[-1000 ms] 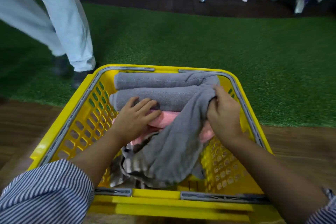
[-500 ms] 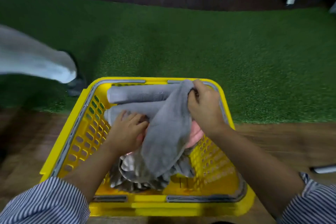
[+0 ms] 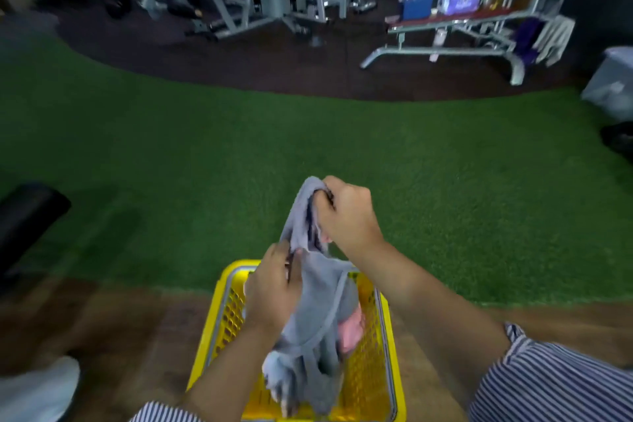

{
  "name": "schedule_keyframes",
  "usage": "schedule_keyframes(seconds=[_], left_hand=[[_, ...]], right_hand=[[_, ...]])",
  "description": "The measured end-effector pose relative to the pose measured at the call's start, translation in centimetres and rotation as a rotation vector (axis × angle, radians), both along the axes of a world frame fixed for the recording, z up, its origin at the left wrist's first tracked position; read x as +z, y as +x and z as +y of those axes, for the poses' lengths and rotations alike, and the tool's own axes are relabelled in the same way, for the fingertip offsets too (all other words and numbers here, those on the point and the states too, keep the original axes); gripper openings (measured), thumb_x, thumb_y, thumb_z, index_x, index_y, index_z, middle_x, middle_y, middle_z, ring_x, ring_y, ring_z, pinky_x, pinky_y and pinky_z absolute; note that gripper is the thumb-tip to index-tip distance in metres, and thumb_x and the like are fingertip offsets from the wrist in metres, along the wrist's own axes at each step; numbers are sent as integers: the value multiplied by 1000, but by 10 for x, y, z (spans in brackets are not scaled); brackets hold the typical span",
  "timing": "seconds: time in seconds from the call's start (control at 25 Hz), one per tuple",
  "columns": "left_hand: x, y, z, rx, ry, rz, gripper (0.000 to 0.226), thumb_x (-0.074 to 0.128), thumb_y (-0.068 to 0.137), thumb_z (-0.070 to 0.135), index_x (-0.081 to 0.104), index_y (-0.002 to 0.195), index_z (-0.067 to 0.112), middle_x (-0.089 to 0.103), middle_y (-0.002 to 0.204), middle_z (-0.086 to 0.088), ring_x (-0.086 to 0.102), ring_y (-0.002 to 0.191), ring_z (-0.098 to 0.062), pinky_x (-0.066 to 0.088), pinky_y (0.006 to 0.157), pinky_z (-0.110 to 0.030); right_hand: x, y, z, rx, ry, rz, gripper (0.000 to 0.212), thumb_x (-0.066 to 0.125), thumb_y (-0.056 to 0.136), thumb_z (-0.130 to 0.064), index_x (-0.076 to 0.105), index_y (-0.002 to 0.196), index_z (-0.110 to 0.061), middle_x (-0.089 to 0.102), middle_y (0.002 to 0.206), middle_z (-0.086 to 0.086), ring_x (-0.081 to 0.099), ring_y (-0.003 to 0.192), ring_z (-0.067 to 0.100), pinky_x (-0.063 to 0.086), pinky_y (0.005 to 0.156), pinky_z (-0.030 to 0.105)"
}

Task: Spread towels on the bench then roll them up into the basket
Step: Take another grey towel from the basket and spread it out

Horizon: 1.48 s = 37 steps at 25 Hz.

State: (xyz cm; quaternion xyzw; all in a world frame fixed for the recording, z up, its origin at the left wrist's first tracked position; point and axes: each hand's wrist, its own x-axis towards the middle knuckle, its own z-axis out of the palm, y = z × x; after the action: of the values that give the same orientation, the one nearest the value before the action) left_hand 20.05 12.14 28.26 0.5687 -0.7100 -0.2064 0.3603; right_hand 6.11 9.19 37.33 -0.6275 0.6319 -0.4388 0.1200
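Right hand: grip closed, fingers curled tight round the top end of the grey towel, bunching the cloth at the highest point in view, above the far rim of the yellow basket. Left hand: grip also closed, thumb and fingers pinching an edge of the same towel lower down and to the left, just beside the basket's far-left corner. Grey towel: hangs from the two grips with its long axis near vertical, upper end at the right hand, slack body falling down and toward the person, lower end crumpled inside the basket against its near wall; a hem runs down its front. The towel thus lies below and nearer than both grips, mostly out of the basket but not clear of it. Right hand is the higher and farther one; left hand is nearer the basket and the hanging bulk. Pink towel: inside the basket, right of the grey one, partly hidden by it; whether they touch is unclear. Basket: stands on a brown wooden floor at the edge of the green turf. Worktop: a padded weight bench stands well apart at far right; judged, the towel has to be lifted free before spreading.
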Motion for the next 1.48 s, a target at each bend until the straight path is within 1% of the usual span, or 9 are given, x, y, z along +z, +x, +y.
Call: schedule_keyframes(seconds=[0.24, 0.44, 0.56, 0.64, 0.84, 0.96, 1.12, 1.24, 1.48], left_hand=[[238, 30, -21, 134, -183, 212, 14, 40, 93, 26, 42, 80, 21, 47, 63, 3, 43, 56, -20, 34, 55, -33], [405, 20, -33, 62, -318, 253, 15, 44, 99, 16, 46, 85, 13, 43, 58, 4, 38, 48, -7, 29, 48, -23], [455, 16, -34, 50, -330, 260, 21, 47, 99, 21, 47, 82, 8, 42, 59, 1, 36, 50, -8, 29, 48, -20], [468, 11, -32, 29, -316, 253, 21, 48, 98, 18, 45, 81, 5, 41, 60, 0, 36, 51, -7, 29, 49, -17], [457, -9, -27, -13, -234, 189, 27, 49, 98, 18, 44, 79, 1, 41, 61, 0, 36, 54, -6, 30, 50, -14], [440, -11, -31, 40, -62, 177, 35, 47, 99, 31, 52, 82, 1, 50, 66, -2, 45, 63, -16, 32, 55, -24], [416, -2, -12, -296, 384, 466, 41, 61, 88, 48, 59, 90, 7, 60, 74, 2, 56, 64, -10, 45, 64, -25], [384, -2, 7, -414, 292, 174, 33, 74, 77, 37, 62, 96, 12, 66, 83, 5, 59, 70, -7, 47, 65, -22], [333, 24, 4, -121, 131, -100, 7, 54, 89, 9, 53, 85, 4, 57, 72, -8, 51, 64, -25, 36, 59, -29]], right_hand=[[178, -27, -5, 58, 177, -68, 23, 45, 89, -9, 45, 66, -11, 60, 70, 23, 65, 63, 39, 51, 53, 48], [311, -24, -4, -14, 4, -69, 22, 47, 90, -6, 51, 69, -5, 60, 67, 16, 60, 57, 18, 34, 49, 26], [360, -24, -8, -21, -57, -255, 26, 47, 93, -12, 49, 69, -3, 58, 64, 14, 64, 51, 10, 51, 49, 27], [369, -21, -1, 65, 109, -339, 25, 49, 92, -20, 51, 69, -11, 64, 69, 15, 68, 56, 23, 57, 57, 40], [346, -6, 42, 470, 664, -395, 19, 64, 82, -26, 48, 92, -22, 57, 77, -8, 54, 69, 8, 45, 61, 24], [330, -8, 35, 272, 439, -364, 33, 67, 80, -20, 45, 104, -18, 62, 106, 11, 60, 85, 21, 56, 71, 37], [346, -17, 32, 184, 210, -510, 23, 57, 88, -13, 47, 98, -31, 53, 74, 12, 52, 64, 22, 50, 60, 44], [352, -14, 43, 238, 168, -354, 12, 55, 91, -12, 59, 88, -24, 51, 63, -7, 48, 55, 6, 42, 57, 27], [375, -44, 58, -157, -22, -311, 16, 53, 89, -14, 69, 88, -16, 68, 93, -1, 60, 93, 14, 49, 87, 32]])
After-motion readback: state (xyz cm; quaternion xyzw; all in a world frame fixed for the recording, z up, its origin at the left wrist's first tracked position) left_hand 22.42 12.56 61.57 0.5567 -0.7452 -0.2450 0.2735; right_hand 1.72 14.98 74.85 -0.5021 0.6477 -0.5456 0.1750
